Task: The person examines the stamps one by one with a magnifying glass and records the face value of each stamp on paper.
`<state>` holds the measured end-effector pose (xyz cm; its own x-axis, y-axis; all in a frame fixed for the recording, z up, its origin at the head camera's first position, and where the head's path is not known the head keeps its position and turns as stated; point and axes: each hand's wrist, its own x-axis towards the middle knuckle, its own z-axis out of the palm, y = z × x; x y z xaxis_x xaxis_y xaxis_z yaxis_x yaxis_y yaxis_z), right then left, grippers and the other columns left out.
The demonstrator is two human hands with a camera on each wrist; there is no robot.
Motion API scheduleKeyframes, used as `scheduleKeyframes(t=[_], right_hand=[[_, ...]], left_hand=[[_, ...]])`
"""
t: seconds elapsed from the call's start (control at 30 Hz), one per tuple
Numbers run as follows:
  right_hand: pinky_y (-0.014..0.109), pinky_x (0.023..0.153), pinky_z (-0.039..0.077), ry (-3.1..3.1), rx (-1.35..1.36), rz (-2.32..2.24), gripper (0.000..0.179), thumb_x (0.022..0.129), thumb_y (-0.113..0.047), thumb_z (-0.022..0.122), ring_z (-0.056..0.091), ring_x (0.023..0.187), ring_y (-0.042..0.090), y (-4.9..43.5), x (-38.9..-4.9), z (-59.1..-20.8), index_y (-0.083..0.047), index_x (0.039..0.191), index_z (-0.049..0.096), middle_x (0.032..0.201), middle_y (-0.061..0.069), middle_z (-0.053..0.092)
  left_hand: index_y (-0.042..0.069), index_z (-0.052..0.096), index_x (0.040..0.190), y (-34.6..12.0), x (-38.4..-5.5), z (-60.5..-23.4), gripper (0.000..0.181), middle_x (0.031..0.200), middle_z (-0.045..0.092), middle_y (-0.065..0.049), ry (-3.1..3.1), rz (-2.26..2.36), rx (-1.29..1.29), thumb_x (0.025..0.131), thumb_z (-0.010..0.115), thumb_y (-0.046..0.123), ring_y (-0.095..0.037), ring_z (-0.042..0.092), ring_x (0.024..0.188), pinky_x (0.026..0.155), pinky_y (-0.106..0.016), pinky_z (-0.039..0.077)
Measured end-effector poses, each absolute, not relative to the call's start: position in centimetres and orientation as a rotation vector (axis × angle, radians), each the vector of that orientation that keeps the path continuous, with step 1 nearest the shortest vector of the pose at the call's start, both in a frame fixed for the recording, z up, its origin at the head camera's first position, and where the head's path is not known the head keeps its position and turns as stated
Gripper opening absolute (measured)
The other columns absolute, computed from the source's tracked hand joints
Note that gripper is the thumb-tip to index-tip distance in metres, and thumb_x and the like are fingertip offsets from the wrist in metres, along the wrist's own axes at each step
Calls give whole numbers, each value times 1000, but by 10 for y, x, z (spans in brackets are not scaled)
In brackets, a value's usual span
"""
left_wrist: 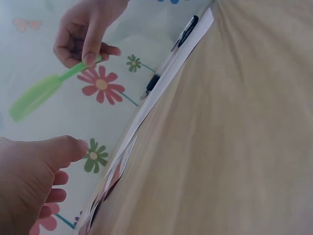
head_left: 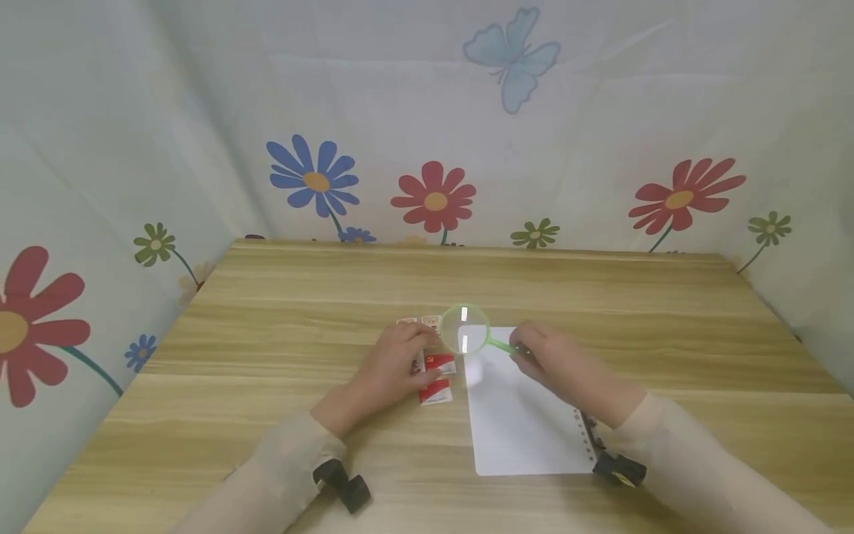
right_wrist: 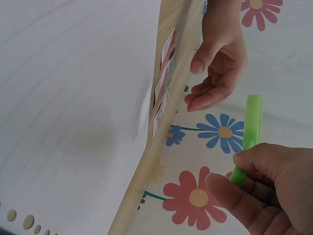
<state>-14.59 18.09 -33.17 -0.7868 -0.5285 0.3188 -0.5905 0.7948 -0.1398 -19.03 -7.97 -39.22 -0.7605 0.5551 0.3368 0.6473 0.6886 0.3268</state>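
My right hand pinches the handle of a green magnifying glass between thumb and fingers. The round lens is raised above the notebook's top left corner and the nearby stamps. In the right wrist view the magnifying glass appears edge-on. My left hand hovers over several small stamps, fingers loosely bent and nothing held. Red and white shows on the nearer stamps; the hand partly covers others. Beneath my right hand lies an open notebook with a white page and punched holes along its right side.
A black and clear pen lies on the notebook in the left wrist view. The wooden table meets a flower-print cloth at the back and sides. Black straps hang at both wrists.
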Motion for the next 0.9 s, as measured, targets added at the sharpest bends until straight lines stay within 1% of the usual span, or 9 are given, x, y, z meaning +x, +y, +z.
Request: scheduleKeyframes(t=[0.13, 0.23, 0.37, 0.47, 0.6, 0.67, 0.77, 0.9], right_hand=[[23, 68, 57, -2769, 781, 397, 14, 85, -6, 69, 63, 78, 12, 187, -143, -328, -5, 97, 62, 89, 5, 66], [23, 66, 56, -2782, 743, 430, 14, 84, -5, 69, 62, 76, 12, 192, -141, -327, -5, 96, 62, 88, 5, 65], [23, 64, 55, -2807, 704, 488, 13, 84, -4, 69, 59, 74, 11, 199, -138, -325, -5, 95, 61, 85, 4, 63], [23, 63, 54, -2835, 660, 531, 13, 84, -3, 69, 57, 73, 10, 205, -137, -324, -4, 94, 62, 84, 4, 62], [22, 60, 52, -2875, 594, 581, 13, 83, -3, 69, 54, 71, 10, 213, -135, -323, -4, 94, 62, 81, 2, 61], [21, 59, 50, -2892, 566, 608, 12, 84, -4, 68, 53, 70, 10, 218, -133, -323, -4, 94, 61, 80, 2, 60], [20, 57, 48, -2909, 530, 644, 12, 85, -6, 68, 51, 69, 10, 224, -131, -323, -5, 95, 62, 79, 1, 59], [20, 56, 49, -2914, 500, 685, 11, 85, -5, 67, 53, 69, 9, 233, -127, -324, -4, 96, 62, 80, 2, 61]], left_hand=[[16, 68, 112, -74, -184, -392, 38, 117, 64, -3, -2650, -697, -981, 78, 78, 31, -23, 56, 115, 103, -43, 44], [14, 68, 109, -71, -181, -393, 36, 114, 65, -3, -2584, -717, -997, 77, 78, 26, -22, 57, 111, 99, -42, 45], [13, 67, 106, -66, -177, -394, 36, 112, 65, -2, -2533, -709, -1014, 75, 79, 25, -22, 59, 107, 94, -40, 47], [12, 66, 107, -63, -173, -396, 39, 113, 65, -3, -2541, -710, -1022, 74, 80, 27, -23, 58, 108, 96, -40, 46], [11, 66, 112, -59, -169, -397, 44, 116, 64, -5, -2580, -747, -1015, 74, 79, 29, -25, 56, 114, 104, -45, 42], [12, 66, 114, -57, -167, -397, 46, 118, 63, -5, -2594, -763, -1008, 74, 79, 31, -27, 55, 117, 106, -47, 40], [12, 66, 115, -55, -166, -398, 48, 119, 62, -5, -2611, -786, -989, 74, 80, 33, -27, 53, 118, 106, -49, 39], [12, 65, 117, -53, -166, -401, 51, 120, 61, -4, -2649, -829, -981, 73, 80, 36, -26, 52, 119, 105, -49, 40]])
